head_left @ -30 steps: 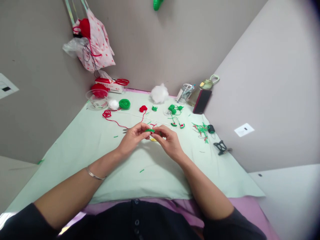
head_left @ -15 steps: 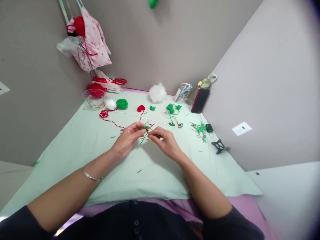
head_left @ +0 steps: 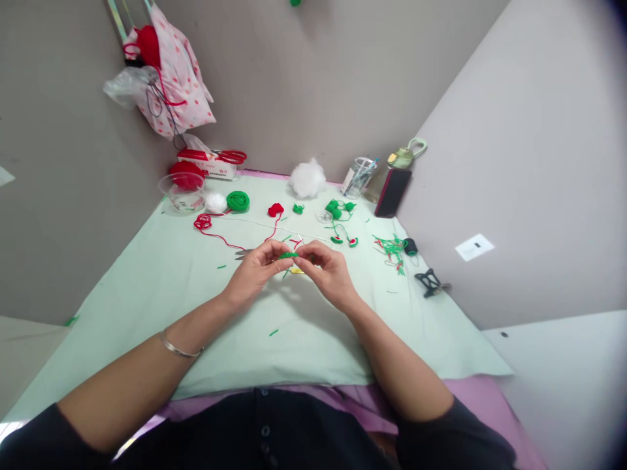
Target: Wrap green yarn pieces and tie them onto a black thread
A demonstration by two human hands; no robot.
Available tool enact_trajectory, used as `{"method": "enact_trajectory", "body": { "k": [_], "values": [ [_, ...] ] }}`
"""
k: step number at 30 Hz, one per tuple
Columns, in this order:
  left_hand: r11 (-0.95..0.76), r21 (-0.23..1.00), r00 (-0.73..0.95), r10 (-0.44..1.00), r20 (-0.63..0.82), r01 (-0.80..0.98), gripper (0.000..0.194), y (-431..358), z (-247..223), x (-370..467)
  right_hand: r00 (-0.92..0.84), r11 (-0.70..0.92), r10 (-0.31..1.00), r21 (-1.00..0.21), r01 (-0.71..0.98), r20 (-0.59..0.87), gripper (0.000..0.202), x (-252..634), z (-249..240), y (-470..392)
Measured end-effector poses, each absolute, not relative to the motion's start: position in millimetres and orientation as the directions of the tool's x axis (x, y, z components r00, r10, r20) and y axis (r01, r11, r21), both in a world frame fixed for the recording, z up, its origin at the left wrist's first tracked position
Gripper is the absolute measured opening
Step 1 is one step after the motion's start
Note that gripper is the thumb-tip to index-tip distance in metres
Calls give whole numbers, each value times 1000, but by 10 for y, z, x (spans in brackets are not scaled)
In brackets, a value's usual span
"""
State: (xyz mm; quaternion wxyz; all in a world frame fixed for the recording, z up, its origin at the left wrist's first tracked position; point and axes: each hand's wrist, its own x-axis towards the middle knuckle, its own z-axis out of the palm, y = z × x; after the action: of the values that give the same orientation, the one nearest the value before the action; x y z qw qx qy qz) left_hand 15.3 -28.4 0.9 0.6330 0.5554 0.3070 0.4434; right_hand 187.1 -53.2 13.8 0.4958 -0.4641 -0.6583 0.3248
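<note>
view: head, looking forward and down
small green crocheted-looking yarn piece: centre of the frame, held up between both sets of fingertips above the pale green cloth [head_left: 245, 356]; its green edge [head_left: 288, 255] shows, the rest is covered by fingers
left hand [head_left: 255, 271]: left of centre, fingers curled, thumb and fingertips closed in a pinch on the piece's left part
right hand [head_left: 327, 269]: right of centre, likewise nearly closed, thumb and forefinger pinching at the piece's right end; whether its curled fingers hold anything else, i cannot tell
handling: likely very light, soft and bendy, not slippery; it should squash without breaking, though loose loops could snag or pull out
where to hold: best by the thick green rim, a light pinch near each end, leaving the strands free
slim yellow object [head_left: 297, 270]: just below the fingertips in the frame, partly hidden
grey metal blades [head_left: 241, 254]: beside the left hand, their other end out of sight behind it
small red yarn bundle [head_left: 275, 209]: above the hands, a red strand trailing down toward them
two small green-and-red yarn pieces, left one [head_left: 336, 239] and right one [head_left: 353, 242]: right of centre, above the right hand
</note>
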Motion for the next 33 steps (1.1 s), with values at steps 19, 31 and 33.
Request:
{"method": "enact_trajectory", "body": {
  "k": [19,31,33],
  "values": [
    [2,998,505,863,27,-57,26,-284,30,116,-202,615,752,-557,558,628,13,2173,382,-660],
    [-44,999,513,857,53,-30,22,-307,15,137,-277,589,729,-369,719,626,19,2228,373,-615],
    [-36,999,507,861,43,-23,23,-305,21,131,-283,588,734,-368,720,618,19,2234,367,-609]
  ]
}}
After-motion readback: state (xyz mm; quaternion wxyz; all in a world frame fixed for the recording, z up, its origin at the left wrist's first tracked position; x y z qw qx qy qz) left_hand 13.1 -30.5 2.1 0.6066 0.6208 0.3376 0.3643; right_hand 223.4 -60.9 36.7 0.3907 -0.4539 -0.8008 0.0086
